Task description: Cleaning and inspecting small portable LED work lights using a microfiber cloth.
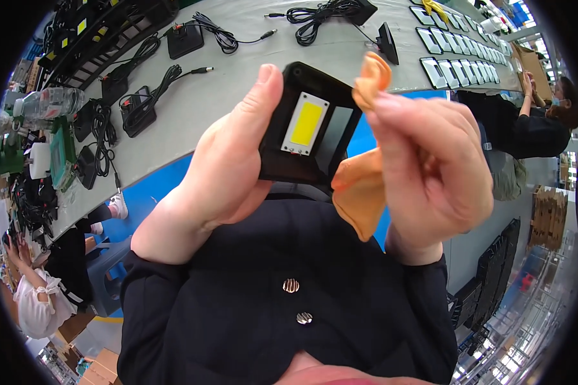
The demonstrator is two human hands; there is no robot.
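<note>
In front of my chest, my left hand (221,163) grips a black LED lamp housing (277,162) by its side, thumb along the upper edge. Inside the housing sits a white-framed panel with a yellow LED (307,124), and a greyish flat strip lies beside it. My right hand (437,167) pinches an orange cloth (363,199), which sticks up above the fingertips and hangs below them. The cloth is close to the right side of the housing; whether it touches cannot be made out. Part of the housing is hidden behind my left palm.
On the grey worktable (237,74) lie several black panels with coiled cables (225,38). Rows of white-and-black frames (453,45) stand at the far right. A clear plastic bottle (51,102) is at left, near a black rack (103,48). Other people work at both sides.
</note>
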